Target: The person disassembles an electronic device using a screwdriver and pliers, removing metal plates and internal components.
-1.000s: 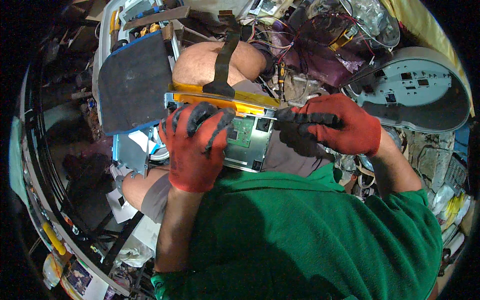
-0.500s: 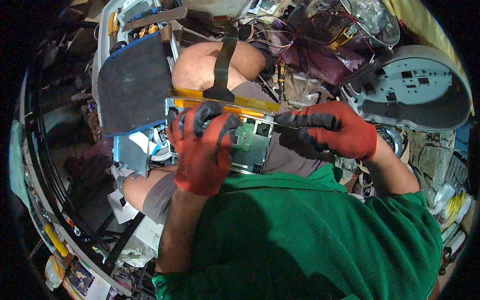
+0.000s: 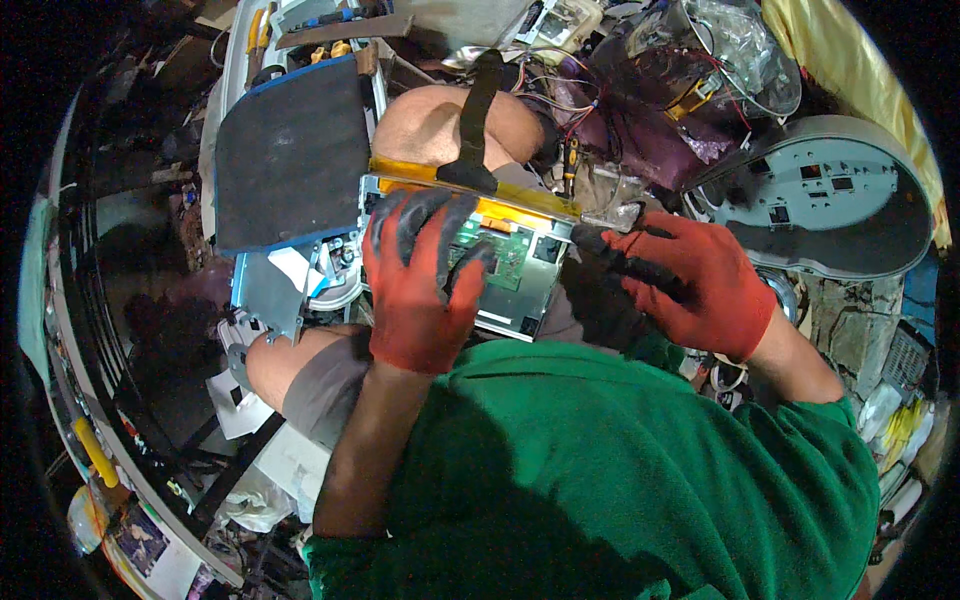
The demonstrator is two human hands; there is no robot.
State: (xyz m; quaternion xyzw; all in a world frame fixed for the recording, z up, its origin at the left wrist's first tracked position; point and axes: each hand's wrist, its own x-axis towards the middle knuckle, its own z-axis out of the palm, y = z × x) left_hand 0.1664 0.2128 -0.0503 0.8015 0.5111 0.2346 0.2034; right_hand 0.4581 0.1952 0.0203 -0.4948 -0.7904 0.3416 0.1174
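Note:
A small display panel module [image 3: 522,303] with a metal back rests tilted on my lap. A green circuit board [image 3: 512,258] sits on it, and an amber film strip [image 3: 535,201] runs along its far edge. From that strip a dark flat ribbon [image 3: 476,125] stretches over my knee. My left hand [image 3: 420,285], in a red and black glove, lies over the panel's left part with fingers curled onto it. At the panel's far right corner, my gloved right hand [image 3: 705,285] is closed in a pinch; what it holds is hidden by the fingertips.
A dark pad with blue edging [image 3: 292,160] lies left, beside a tray of tools [image 3: 262,30]. Loose wires [image 3: 560,88] and a clear plastic bag [image 3: 750,60] are farther off. A grey rounded casing [image 3: 825,235] stands at the right.
In the picture, the panel and my left hand sit slightly more to the right as the view shifts. My right hand is lower and more tilted; the thin shiny piece at its fingertips is less visible.

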